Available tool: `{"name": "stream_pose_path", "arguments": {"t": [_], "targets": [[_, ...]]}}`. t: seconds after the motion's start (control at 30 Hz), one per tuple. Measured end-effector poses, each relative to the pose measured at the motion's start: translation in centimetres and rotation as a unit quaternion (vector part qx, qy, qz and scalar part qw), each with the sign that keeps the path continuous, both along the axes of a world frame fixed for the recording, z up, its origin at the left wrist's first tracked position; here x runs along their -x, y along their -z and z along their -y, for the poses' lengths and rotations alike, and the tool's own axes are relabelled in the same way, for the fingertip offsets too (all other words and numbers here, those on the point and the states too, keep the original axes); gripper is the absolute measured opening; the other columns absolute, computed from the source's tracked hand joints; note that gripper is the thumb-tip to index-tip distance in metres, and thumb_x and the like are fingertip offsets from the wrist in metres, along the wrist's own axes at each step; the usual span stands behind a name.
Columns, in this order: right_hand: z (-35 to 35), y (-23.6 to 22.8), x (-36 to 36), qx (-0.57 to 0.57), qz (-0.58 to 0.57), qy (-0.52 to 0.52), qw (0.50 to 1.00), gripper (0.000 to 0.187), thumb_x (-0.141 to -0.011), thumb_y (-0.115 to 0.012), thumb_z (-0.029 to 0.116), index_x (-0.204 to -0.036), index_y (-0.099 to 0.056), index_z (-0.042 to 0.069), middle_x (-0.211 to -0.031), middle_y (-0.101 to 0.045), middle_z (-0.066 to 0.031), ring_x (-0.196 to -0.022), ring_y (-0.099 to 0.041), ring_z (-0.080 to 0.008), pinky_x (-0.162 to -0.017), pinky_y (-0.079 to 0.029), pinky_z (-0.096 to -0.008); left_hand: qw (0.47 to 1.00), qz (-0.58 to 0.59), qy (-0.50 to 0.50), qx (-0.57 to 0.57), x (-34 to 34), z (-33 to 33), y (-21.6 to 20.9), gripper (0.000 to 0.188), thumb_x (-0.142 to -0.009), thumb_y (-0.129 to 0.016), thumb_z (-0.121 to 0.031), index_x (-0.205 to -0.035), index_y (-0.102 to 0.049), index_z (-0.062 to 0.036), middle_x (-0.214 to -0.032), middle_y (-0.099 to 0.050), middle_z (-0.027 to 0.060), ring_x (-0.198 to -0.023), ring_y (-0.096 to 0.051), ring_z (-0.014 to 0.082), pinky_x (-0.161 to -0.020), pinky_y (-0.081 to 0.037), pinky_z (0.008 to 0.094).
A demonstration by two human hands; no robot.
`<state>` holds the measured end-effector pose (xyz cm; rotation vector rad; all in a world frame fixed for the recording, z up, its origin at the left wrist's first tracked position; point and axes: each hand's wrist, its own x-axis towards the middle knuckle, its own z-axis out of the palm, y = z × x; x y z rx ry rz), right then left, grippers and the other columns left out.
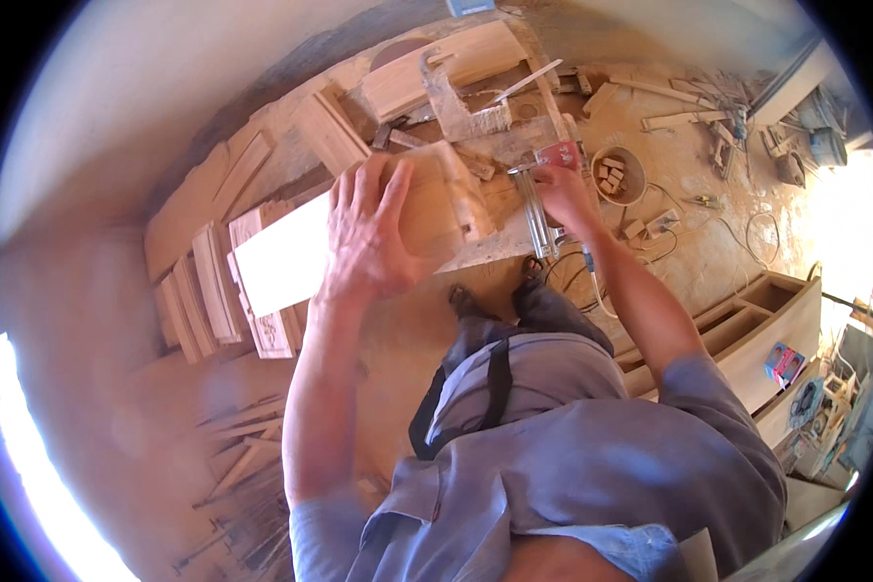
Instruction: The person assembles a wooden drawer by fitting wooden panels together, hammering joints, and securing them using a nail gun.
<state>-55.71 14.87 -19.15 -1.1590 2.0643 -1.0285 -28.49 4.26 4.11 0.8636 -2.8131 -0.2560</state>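
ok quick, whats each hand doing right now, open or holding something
Left hand: open, fingers spread on a pale wooden piece.
Right hand: closed, holding a red-and-silver tool.

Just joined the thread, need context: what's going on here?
A person is working on a pale wooden piece. The left hand rests on it with fingers spread; the right hand grips a red-and-silver tool just right of the piece's end. Farther right, a round container holds small wood blocks.
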Motion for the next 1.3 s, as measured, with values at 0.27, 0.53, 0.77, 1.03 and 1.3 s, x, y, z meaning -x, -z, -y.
{"name": "stream_pose_path", "arguments": {"t": [0.27, 0.53, 0.77, 1.03, 1.3], "targets": [[10.1, 6.1, -3.0, -0.095, -0.203, -0.283, 0.933, 0.029, -0.089, -0.062, 0.017, -0.113, -0.066, 0.002, -0.114, -0.07, -0.0228, -0.105, -0.069, -0.0414, -0.09, -0.056, -0.0498, 1.0, 0.002, -0.004, -0.002, -0.3, 0.3, 0.4, 0.096, -0.055, -0.092, -0.03, -0.136, -0.054, 0.0036, -0.141, -0.049, 0.0219, -0.127, -0.048, 0.0434, -0.108, -0.04, 0.0536], [14.9, 8.5, -2.8, -0.185, -0.226, -0.329, 0.898, 0.057, -0.087, -0.066, 0.024, -0.138, -0.053, 0.003, -0.121, -0.066, -0.0251, -0.109, -0.068, -0.0433, -0.091, -0.056, -0.0509, 1.0, 0.008, -0.005, 0.008, -0.1, 0.4, 0.5, 0.095, -0.06, -0.091, -0.036, -0.136, -0.052, 0.0062, -0.143, -0.047, 0.0235, -0.128, -0.047, 0.0454, -0.108, -0.039, 0.0544], [15.8, 10.5, -1.6, -0.135, -0.184, -0.321, 0.919, 0.046, -0.077, -0.07, 0.017, -0.119, -0.065, -0.001, -0.11, -0.072, -0.0273, -0.105, -0.069, -0.0432, -0.088, -0.056, -0.0521, 0.997, 0.07, -0.011, 0.039, -2.6, 0.7, -0.2, 0.111, -0.059, -0.092, -0.047, -0.143, -0.044, 0.008, -0.149, -0.039, 0.0263, -0.135, -0.039, 0.0482, -0.113, -0.035, 0.0575], [17.5, 10.7, 0.4, -0.146, -0.034, -0.294, 0.944, 0.011, -0.071, -0.065, 0.011, -0.075, -0.065, 0.001, -0.078, -0.07, -0.0183, -0.075, -0.07, -0.0318, -0.062, -0.053, -0.0456, 0.999, 0.031, -0.015, 0.04, -2.9, 0.5, 1.0, 0.101, -0.062, -0.091, -0.037, -0.141, -0.046, 0.0061, -0.144, -0.042, 0.0254, -0.133, -0.041, 0.0474, -0.113, -0.036, 0.0564], [15.8, 4.6, -0.6, -0.064, 0.281, -0.116, 0.95, 0.018, -0.071, -0.06, 0.015, -0.056, -0.055, 0.005, -0.05, -0.051, -0.0065, -0.04, -0.045, -0.017, -0.038, -0.032, -0.035, 0.999, 0.009, -0.005, 0.05, -4.0, 0.5, 1.8, 0.103, -0.06, -0.094, -0.027, -0.143, -0.045, 0.0072, -0.145, -0.043, 0.0245, -0.131, -0.044, 0.0456, -0.112, -0.038, 0.0541]]}}
